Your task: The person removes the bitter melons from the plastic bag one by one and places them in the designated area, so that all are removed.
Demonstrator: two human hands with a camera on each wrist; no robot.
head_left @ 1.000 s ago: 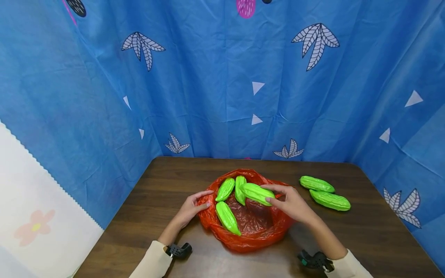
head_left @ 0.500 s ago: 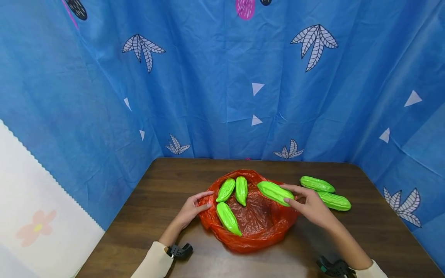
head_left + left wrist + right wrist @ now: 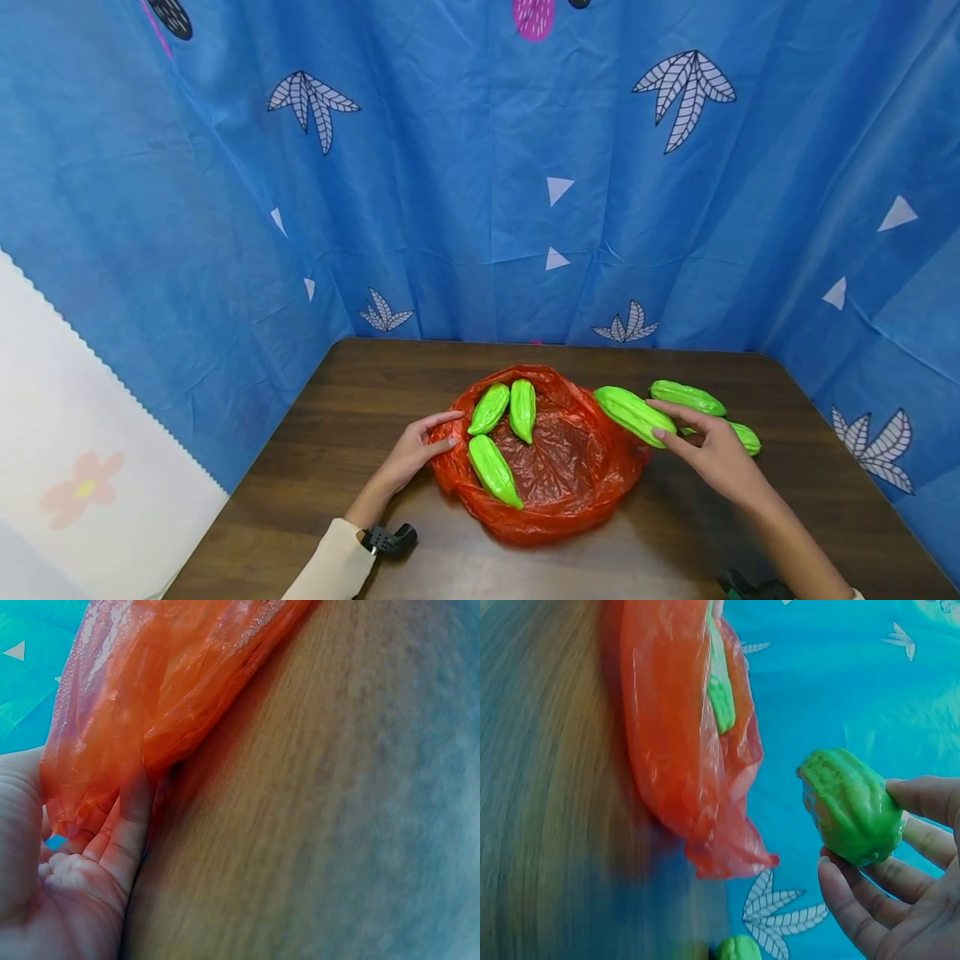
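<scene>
Center frame, the left hand [image 3: 408, 450] pinches the red bag [image 3: 540, 525] by its left rim, three gourds [image 3: 494, 472] inside; right of center, the right hand [image 3: 712, 454] grips a green gourd [image 3: 633, 414] beside the opposite rim, two more gourds [image 3: 687, 397] behind, open wooden table [image 3: 300, 467] spreading leftward.

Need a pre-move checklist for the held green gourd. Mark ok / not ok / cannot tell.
1. Right hand gripping the green gourd: ok.
2. Grip firm enough: cannot tell.
3. Left hand holding the red bag's edge: ok.
4. Bag mouth open: ok, three gourds visible inside.
5. Held gourd clear of bag: ok, gap shows in right wrist view.
6. Both table gourds fully visible from head: not ok, right hand partly covers the nearer one.
</scene>
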